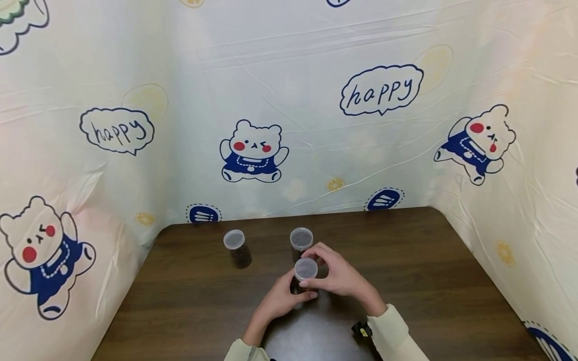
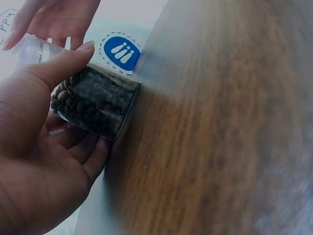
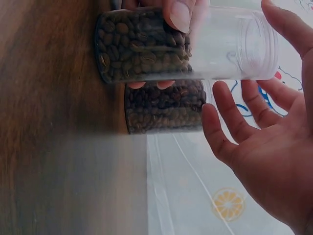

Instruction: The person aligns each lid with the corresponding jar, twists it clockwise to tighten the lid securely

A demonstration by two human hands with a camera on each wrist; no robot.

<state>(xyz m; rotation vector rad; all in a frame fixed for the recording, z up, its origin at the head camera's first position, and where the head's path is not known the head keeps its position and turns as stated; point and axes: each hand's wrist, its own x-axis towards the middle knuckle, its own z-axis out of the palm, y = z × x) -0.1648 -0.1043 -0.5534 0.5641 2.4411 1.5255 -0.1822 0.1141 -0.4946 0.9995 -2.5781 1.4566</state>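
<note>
A clear plastic jar (image 3: 142, 46) partly filled with dark roasted coffee beans stands upright at the middle of the table. My left hand (image 1: 279, 298) grips its lower body, thumb on one side and fingers round the other. At the top, my right hand (image 1: 340, 273) holds the translucent lid (image 1: 306, 268) between thumb and fingers; its other fingers are spread. The head view hides most of the jar's body behind the hands. Just behind it is a second jar of beans (image 1: 301, 237), near the right fingertips.
A third lidded jar of beans (image 1: 237, 250) stands to the left on the dark wooden table (image 1: 189, 301). A pale printed curtain (image 1: 307, 150) with bears and speech bubbles encloses the table's back and sides. A small black device (image 1: 361, 330) sits at the right cuff.
</note>
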